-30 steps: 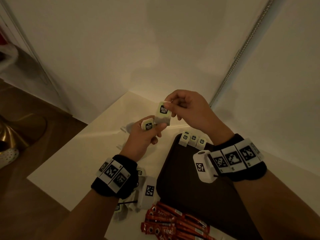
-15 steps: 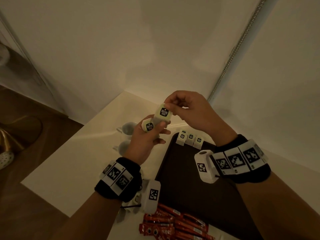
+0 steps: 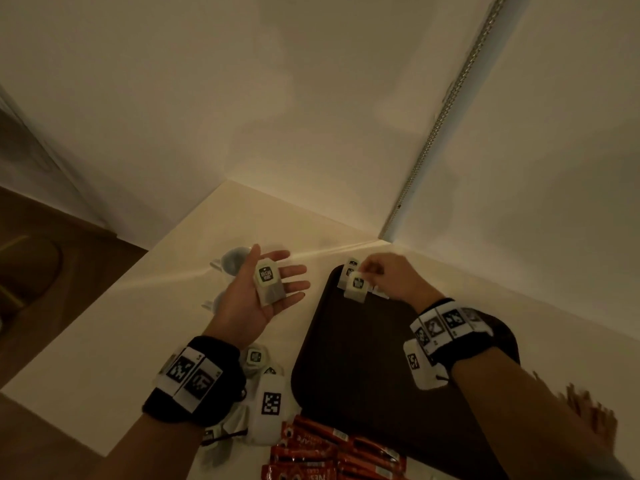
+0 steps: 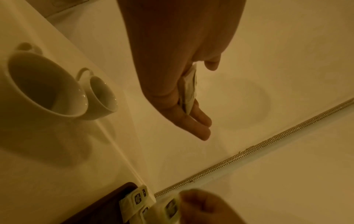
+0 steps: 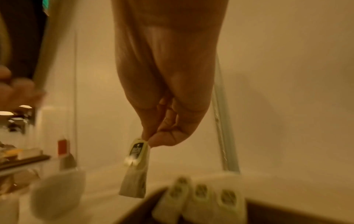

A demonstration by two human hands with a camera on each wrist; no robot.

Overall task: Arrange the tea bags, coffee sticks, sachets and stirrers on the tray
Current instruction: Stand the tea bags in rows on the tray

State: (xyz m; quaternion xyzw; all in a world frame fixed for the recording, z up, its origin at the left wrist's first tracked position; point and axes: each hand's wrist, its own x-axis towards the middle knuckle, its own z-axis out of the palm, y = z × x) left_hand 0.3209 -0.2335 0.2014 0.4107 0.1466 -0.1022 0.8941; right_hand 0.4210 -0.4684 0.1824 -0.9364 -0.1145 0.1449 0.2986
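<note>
We hold one tea bag [image 3: 356, 285] pinched by its top between thumb and fingertip of our right hand [image 3: 388, 277], the bag hanging over the far left corner of the dark tray [image 3: 363, 368], just above the row of tea bags [image 5: 201, 198] already lined up along the tray's far edge. Our left hand [image 3: 249, 299] lies palm up and released over the white desk [image 3: 104, 341], fingers straight, with a second tea bag [image 3: 269, 285] resting loose across the palm and fingers. Beneath that hand, toward the desk's far left edge, two white cups [image 4: 63, 91] stand side by side. More tea bags [image 3: 256, 358] lie on the desk beside the tray's near left corner, partly hidden by our left wrist band. Red coffee sticks [image 3: 325, 455] are heaped at the desk's near edge, against the tray's near side. The tray's middle is bare dark surface. The right wrist view is blurred.
</note>
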